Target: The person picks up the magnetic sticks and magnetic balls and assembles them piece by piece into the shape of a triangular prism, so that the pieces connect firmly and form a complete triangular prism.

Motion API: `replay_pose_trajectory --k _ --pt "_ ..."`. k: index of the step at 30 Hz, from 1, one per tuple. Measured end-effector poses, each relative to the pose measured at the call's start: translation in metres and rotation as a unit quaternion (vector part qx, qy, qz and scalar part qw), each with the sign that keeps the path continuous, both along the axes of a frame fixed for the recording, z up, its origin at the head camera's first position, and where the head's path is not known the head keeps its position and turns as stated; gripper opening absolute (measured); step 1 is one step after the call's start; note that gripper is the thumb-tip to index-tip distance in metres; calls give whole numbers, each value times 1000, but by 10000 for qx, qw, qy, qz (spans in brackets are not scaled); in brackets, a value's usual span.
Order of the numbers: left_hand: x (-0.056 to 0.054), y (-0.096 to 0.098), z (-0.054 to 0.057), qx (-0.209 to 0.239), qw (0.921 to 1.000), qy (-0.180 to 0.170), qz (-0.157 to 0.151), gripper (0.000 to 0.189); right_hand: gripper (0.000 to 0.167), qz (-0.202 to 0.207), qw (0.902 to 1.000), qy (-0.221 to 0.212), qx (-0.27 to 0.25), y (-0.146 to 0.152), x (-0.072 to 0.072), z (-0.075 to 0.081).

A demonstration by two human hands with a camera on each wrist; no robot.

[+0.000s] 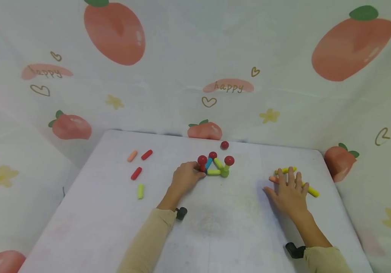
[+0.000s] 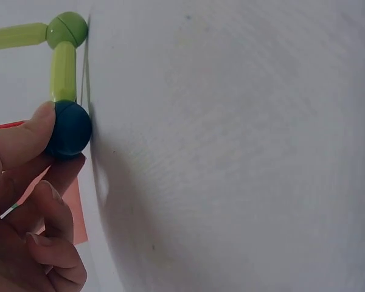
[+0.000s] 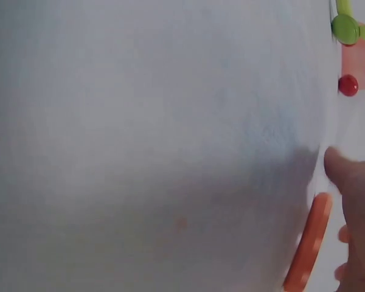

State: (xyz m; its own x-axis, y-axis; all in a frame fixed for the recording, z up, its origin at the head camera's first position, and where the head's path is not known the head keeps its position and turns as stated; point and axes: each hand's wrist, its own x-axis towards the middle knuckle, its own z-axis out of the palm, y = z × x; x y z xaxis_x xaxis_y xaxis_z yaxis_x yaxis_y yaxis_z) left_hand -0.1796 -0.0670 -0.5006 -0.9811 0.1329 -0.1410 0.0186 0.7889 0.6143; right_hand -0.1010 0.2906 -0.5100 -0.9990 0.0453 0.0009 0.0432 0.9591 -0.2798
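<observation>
At the middle of the table stands a small structure of balls and rods. My left hand (image 1: 184,177) pinches its dark blue ball (image 2: 70,129) between thumb and fingers at the left corner. A yellow-green rod (image 1: 213,172) joins that ball to a green ball (image 1: 224,172). Red balls top the structure, one (image 1: 202,160) on the left and another (image 1: 229,160) on the right. My right hand (image 1: 290,197) is spread, fingers apart, over loose rods at the right. Around its fingers show an orange rod (image 3: 309,243), a yellow rod (image 1: 286,170) and another yellow rod (image 1: 313,190).
Behind the structure lies a loose red ball (image 1: 224,145). To the left are an orange rod (image 1: 132,156), a red rod (image 1: 146,154), another red rod (image 1: 136,173) and a yellow-green rod (image 1: 140,191). A printed cloth (image 1: 168,94) hangs behind the white table (image 1: 222,235).
</observation>
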Motion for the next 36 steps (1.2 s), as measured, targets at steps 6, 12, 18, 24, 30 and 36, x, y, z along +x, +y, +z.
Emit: replay_pose_trajectory --k 6,12,18,24,30,36 --pt "-1 0 0 -19 10000 -26 -26 27 53 -59 9988 476 61 -5 3 -6" --pt "0 0 1 -19 10000 -62 5 27 27 264 9931 1086 360 -12 -1 -7" --pt "0 -1 2 -53 9998 -146 79 27 26 958 9802 1602 -657 -37 -25 23" --pt "0 -1 2 -51 9999 -121 102 28 31 1424 9489 1712 -2236 -83 -56 68" --pt "-2 1 2 -67 9998 -141 76 27 37 1844 9184 1776 -3016 -131 -79 80" --pt "-3 2 3 -149 9998 -99 23 28 30 2282 9327 1478 -2369 -152 -90 64"
